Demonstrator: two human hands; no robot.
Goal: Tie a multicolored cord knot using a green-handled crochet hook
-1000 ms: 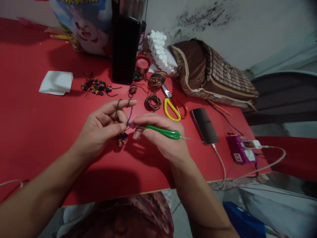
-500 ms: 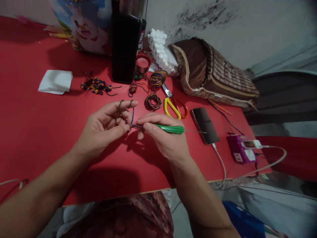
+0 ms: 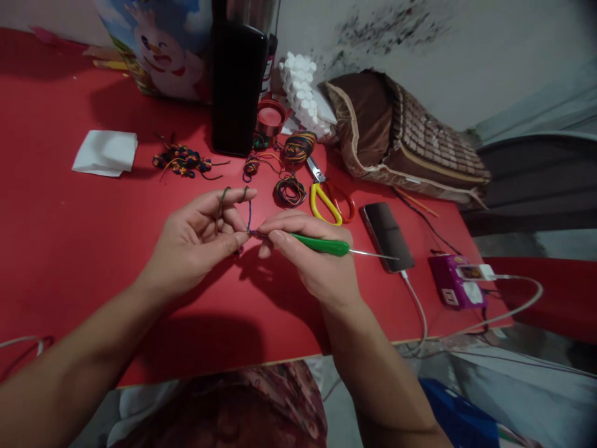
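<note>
My left hand (image 3: 198, 233) pinches a small dark piece of crochet work between thumb and fingers, mostly hidden by the fingertips. Dark yarn (image 3: 250, 214) loops around its raised index finger and drops to the work. In my right hand (image 3: 310, 252) is a crochet hook with a green handle (image 3: 326, 245), held like a pen. Its thin metal rear end points right, over the phone, while the front tip meets the yarn at the left fingertips. Beyond the hands lie a multicoloured yarn coil (image 3: 290, 191) and a wound yarn ball (image 3: 299, 147).
Scissors (image 3: 326, 204) with yellow and red handles lie behind my right hand. A phone (image 3: 387, 236) on a white cable, a purple box (image 3: 454, 283) and a brown cushion (image 3: 410, 137) are at the right. Crocheted pieces (image 3: 184, 160) and folded white paper (image 3: 105, 153) lie back left.
The hook's rear end has tilted slightly downward and right, and its front has shifted a little at the yarn. The left hand keeps its pinch, with the yarn still over the index finger.
</note>
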